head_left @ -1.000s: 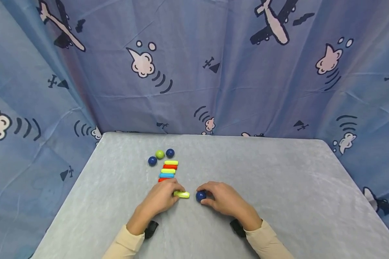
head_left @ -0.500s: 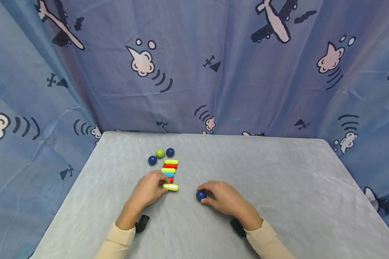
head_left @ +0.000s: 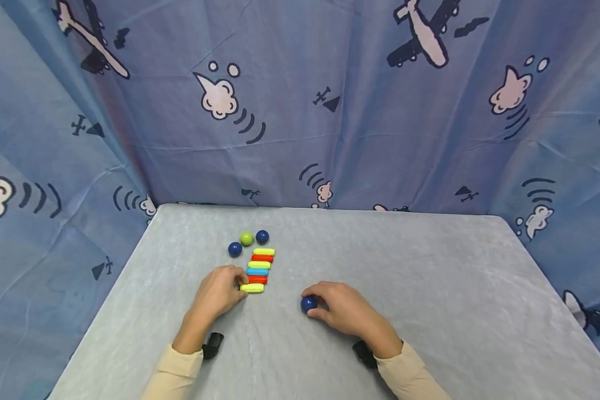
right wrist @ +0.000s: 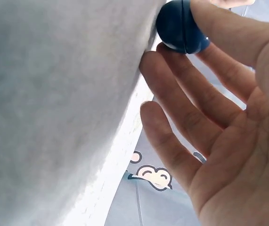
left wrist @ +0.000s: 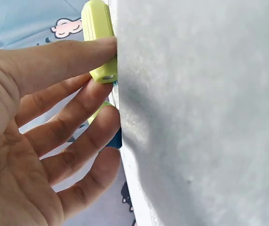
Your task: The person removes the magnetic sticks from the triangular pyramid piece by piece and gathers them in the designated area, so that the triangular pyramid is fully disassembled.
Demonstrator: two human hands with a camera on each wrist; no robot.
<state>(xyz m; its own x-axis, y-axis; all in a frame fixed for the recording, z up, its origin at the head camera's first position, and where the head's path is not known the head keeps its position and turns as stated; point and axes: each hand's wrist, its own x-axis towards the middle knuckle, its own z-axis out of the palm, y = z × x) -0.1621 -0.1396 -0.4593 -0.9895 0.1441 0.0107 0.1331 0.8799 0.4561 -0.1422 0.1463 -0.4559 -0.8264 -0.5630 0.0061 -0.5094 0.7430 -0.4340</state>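
Observation:
My left hand (head_left: pixel 220 290) pinches a yellow-green ridged plastic bar (head_left: pixel 253 288) between thumb and fingers, at the near end of a row of coloured bars. In the left wrist view the thumb lies across this bar (left wrist: pixel 96 23), which has a small hole in its end. The red bar (head_left: pixel 258 279) lies right behind it, then a blue bar (head_left: pixel 257 272) and further yellow-green and red ones. To the right, my right hand (head_left: pixel 345 308) holds a dark blue ball (head_left: pixel 308 304) on the table by thumb and fingers. A seam runs round this ball (right wrist: pixel 174 28) in the right wrist view.
Beyond the row, a green ball (head_left: pixel 246 239) sits between two dark blue balls, one on the left (head_left: pixel 235 249) and one on the right (head_left: pixel 262 237). A grey cloth covers the table (head_left: pixel 405 266). A blue printed curtain (head_left: pixel 290 111) hangs behind and at both sides.
My left hand has moved left with the yellow-green bar, bringing it to the near end of the row. The right hand and its blue ball have stayed almost in place.

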